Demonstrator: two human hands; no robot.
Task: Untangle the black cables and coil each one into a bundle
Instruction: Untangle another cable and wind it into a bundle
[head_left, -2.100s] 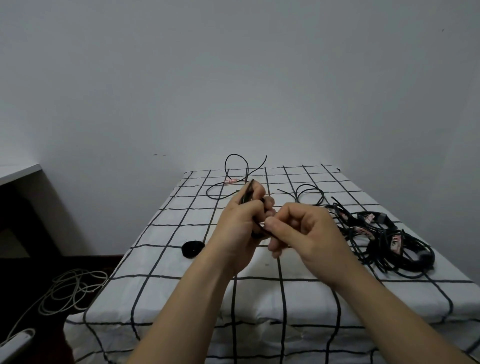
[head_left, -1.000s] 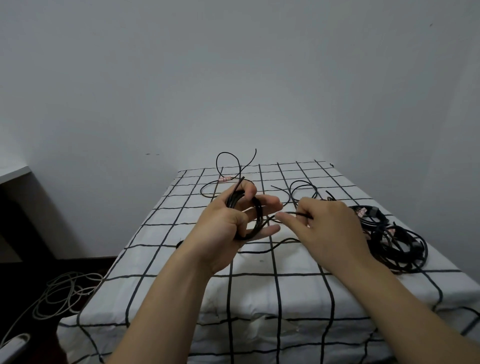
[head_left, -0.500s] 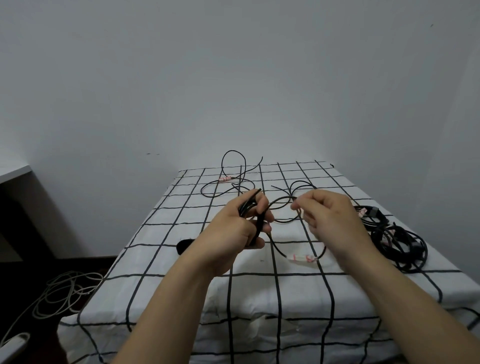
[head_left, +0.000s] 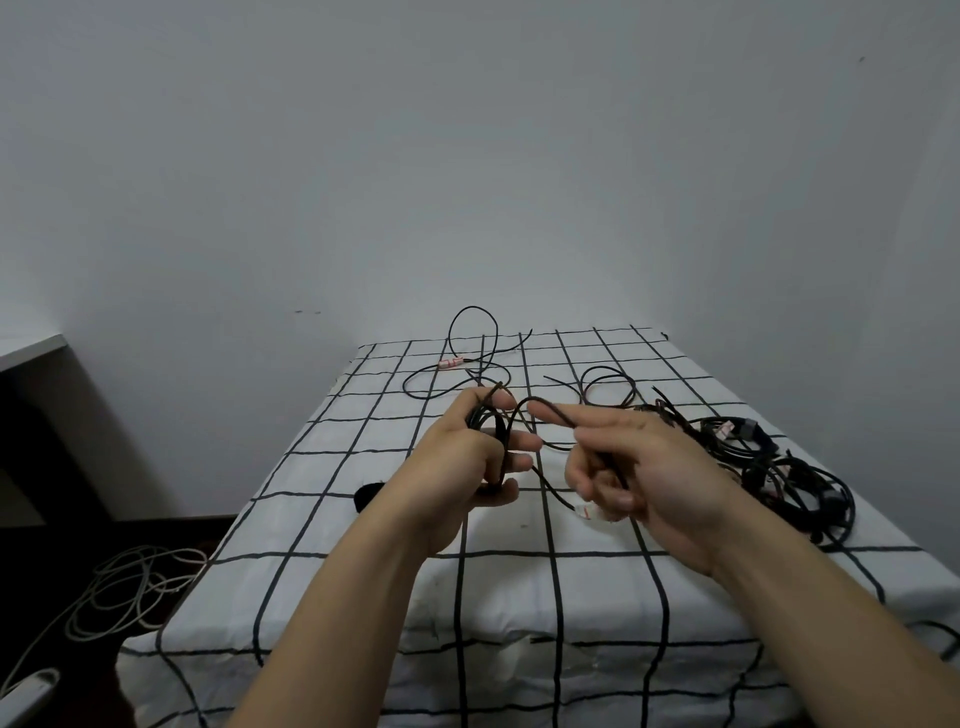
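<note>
Bottom of frame: two bare forearms reach in over the checked cloth (head_left: 519, 597) on the table. White cable (head_left: 130, 587) lies heaped on the floor, lower left; not part of the job.

Centre of frame, held above the cloth:
- left hand (head_left: 467, 457) grips the coil (head_left: 491, 431): several black turns run through the palm, fingers curled round them, thumb up on top.
- right hand (head_left: 639, 467): index finger straight, pointing left, with the cable tail (head_left: 540, 402) arched over its tip. The other fingers are curled in, and the tail seems to run down through them (view is poor there, hand blocks it).
- the white label (head_left: 584, 512) near the tail's end hangs just below the right hand, so little slack is left.

Step in hand, as I read it: last wraps of one cable.

Next move needs:
- right hand lays the arch onto the coil
- left thumb lifts, then clamps the new turn
- end tucked or wrapped so the bundle holds.

Risk: turns springing open when the thumb lifts.

Left of the left wrist: small black lump (head_left: 368, 494) on the cloth, possibly a finished bundle.

Right-centre: tangled pile (head_left: 779, 467) of black cables, untouched. Most of the work remains.

Far end, upper centre: loose cable (head_left: 467, 364) with one loop standing up against the wall, a second loop (head_left: 608, 387) to its right.
</note>
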